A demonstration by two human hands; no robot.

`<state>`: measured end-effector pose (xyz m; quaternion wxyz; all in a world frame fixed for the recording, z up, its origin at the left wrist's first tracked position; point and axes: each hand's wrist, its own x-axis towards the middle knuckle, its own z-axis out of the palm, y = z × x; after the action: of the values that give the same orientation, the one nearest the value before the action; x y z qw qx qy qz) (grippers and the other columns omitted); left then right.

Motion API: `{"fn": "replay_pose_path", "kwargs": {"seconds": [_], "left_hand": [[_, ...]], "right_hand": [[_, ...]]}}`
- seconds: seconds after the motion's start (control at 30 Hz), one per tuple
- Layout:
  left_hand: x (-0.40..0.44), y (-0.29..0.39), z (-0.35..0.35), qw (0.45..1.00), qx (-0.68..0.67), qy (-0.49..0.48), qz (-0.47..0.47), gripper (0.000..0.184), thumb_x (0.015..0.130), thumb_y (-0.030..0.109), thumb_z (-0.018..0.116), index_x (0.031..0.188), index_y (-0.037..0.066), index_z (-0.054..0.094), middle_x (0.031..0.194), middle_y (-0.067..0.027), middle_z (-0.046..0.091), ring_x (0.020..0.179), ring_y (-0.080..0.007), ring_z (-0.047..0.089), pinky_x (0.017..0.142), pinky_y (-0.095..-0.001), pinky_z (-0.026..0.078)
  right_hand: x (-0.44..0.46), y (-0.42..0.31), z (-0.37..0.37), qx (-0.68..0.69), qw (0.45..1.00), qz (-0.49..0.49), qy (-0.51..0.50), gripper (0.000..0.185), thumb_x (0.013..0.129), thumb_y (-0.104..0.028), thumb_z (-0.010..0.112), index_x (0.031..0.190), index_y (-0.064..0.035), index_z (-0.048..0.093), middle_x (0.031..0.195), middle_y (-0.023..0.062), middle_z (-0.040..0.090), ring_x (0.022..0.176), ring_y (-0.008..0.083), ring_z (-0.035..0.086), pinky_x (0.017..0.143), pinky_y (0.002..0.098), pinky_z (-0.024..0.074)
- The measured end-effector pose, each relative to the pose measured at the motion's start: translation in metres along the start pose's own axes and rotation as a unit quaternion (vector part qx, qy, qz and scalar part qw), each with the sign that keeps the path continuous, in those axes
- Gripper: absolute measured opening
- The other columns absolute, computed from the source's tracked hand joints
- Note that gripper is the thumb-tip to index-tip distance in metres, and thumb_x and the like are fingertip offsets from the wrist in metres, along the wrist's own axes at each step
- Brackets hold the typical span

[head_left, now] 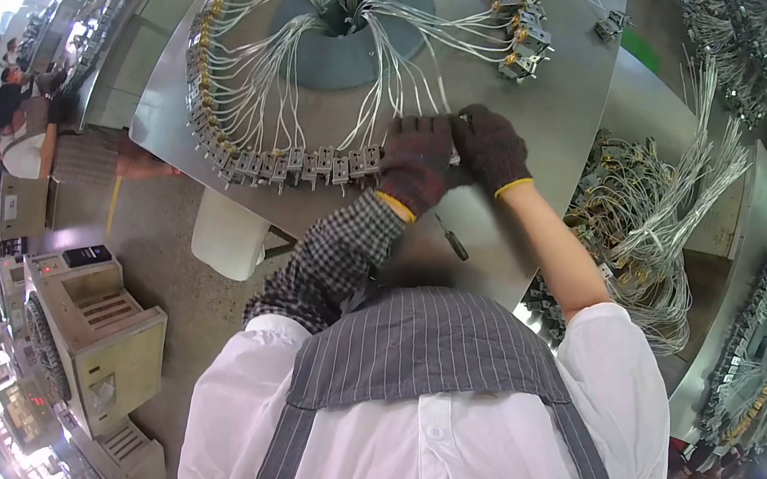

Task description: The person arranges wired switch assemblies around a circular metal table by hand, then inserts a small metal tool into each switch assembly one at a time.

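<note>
My left hand (418,154), in a dark knit glove with a checked sleeve behind it, is closed at the near end of a curved row of metal connectors (310,165). My right hand (493,149), gloved alike, meets it with curled fingers. A white wire (442,93) runs down to where the hands meet; the part between them is mostly hidden by the gloves. From the connectors, white wires (260,72) gather into the hole of a grey round disc (318,46). A small dark-handled screwdriver (455,243) lies on the metal table (522,176) near my body.
More connectors (527,38) line the far side, and a single one (612,24) lies apart. A heap of wired parts (639,218) is to my right. At left stand a white stool (230,235) and a beige cabinet (116,338). Other people (23,126) are farther left.
</note>
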<state>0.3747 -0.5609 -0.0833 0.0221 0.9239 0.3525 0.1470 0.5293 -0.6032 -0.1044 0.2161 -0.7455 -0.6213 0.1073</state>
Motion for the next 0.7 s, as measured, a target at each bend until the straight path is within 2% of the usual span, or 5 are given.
{"fn": "replay_pose_path", "kwargs": {"seconds": [0.2, 0.37, 0.5, 0.57, 0.7], "left_hand": [[0.029, 0.028, -0.032, 0.952, -0.189, -0.207, -0.124, 0.063, 0.077, 0.051, 0.073, 0.115, 0.003, 0.058, 0.104, -0.0184, 0.069, 0.101, -0.0343, 0.065, 0.089, -0.0471, 0.048], [0.013, 0.009, 0.002, 0.981, -0.112, -0.151, -0.037, 0.057, 0.081, 0.053, 0.067, 0.108, 0.004, 0.059, 0.099, -0.0169, 0.069, 0.095, -0.0355, 0.066, 0.087, -0.0472, 0.049], [0.009, 0.004, -0.005, 0.985, -0.108, -0.138, -0.013, 0.057, 0.082, 0.054, 0.064, 0.109, 0.004, 0.059, 0.1, -0.0167, 0.069, 0.096, -0.0355, 0.066, 0.086, -0.0472, 0.049], [0.01, 0.003, -0.005, 0.985, -0.108, -0.138, -0.003, 0.057, 0.082, 0.054, 0.065, 0.11, 0.004, 0.059, 0.099, -0.0164, 0.069, 0.096, -0.0352, 0.066, 0.086, -0.0475, 0.049], [0.01, 0.002, -0.008, 0.979, -0.091, -0.182, 0.007, 0.072, 0.08, 0.058, 0.064, 0.12, 0.0, 0.057, 0.108, -0.0207, 0.068, 0.102, -0.037, 0.065, 0.089, -0.0471, 0.05]], "right_hand": [[0.01, 0.04, -0.001, 0.077, 0.965, -0.184, 0.168, 0.036, 0.091, -0.036, 0.058, 0.119, -0.0141, 0.063, 0.113, 0.0138, 0.066, 0.097, 0.0367, 0.064, 0.083, 0.0464, 0.0522], [0.088, 0.04, -0.106, -0.149, 0.88, -0.204, 0.401, 0.039, 0.084, -0.03, 0.072, 0.118, -0.0117, 0.065, 0.102, 0.0049, 0.071, 0.089, 0.0263, 0.068, 0.081, 0.0351, 0.0545], [0.105, 0.093, -0.08, -0.109, 0.964, -0.193, 0.148, 0.042, 0.083, -0.037, 0.073, 0.117, -0.0129, 0.066, 0.106, 0.0062, 0.07, 0.092, 0.027, 0.067, 0.084, 0.0367, 0.0539], [0.075, 0.073, -0.062, 0.161, 0.952, -0.244, 0.095, 0.041, 0.083, -0.042, 0.071, 0.114, -0.0149, 0.066, 0.11, 0.0077, 0.069, 0.096, 0.0274, 0.066, 0.086, 0.0385, 0.0538], [0.066, 0.03, -0.079, -0.056, 0.968, -0.224, 0.1, 0.041, 0.085, -0.043, 0.071, 0.116, -0.0162, 0.065, 0.116, 0.0085, 0.067, 0.105, 0.0283, 0.065, 0.09, 0.0399, 0.0525]]}}
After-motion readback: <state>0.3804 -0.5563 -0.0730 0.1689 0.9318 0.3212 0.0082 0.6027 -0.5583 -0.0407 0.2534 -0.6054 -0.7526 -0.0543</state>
